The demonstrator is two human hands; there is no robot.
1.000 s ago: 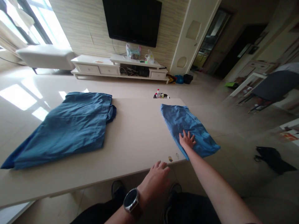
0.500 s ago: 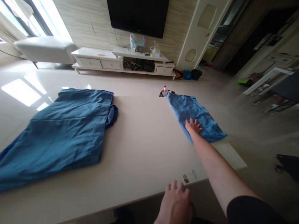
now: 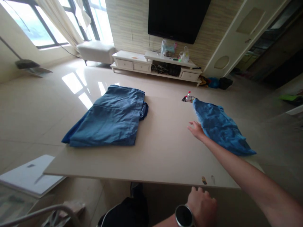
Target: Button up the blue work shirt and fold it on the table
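Note:
My right hand reaches across the white table, open with its fingers apart, at the left edge of a light-blue folded cloth. It holds nothing. That cloth lies wrinkled at the table's right end, partly behind my forearm. My left hand, a round watch on its wrist, is low by the table's near edge, fingers loosely bent and holding nothing that I can see. Toward the left of the table a larger folded blue garment lies flat, with a darker blue part sticking out at its right side.
Two small stickers mark the near edge. Bottles with red caps show beyond the far edge. A white flat box lies on the floor at left. Across the room are a TV cabinet and a grey bench.
The view has swung left, so the table's left end now shows. My right hand has come off the top of the light-blue cloth to its left edge. My left hand stays near the table edge.

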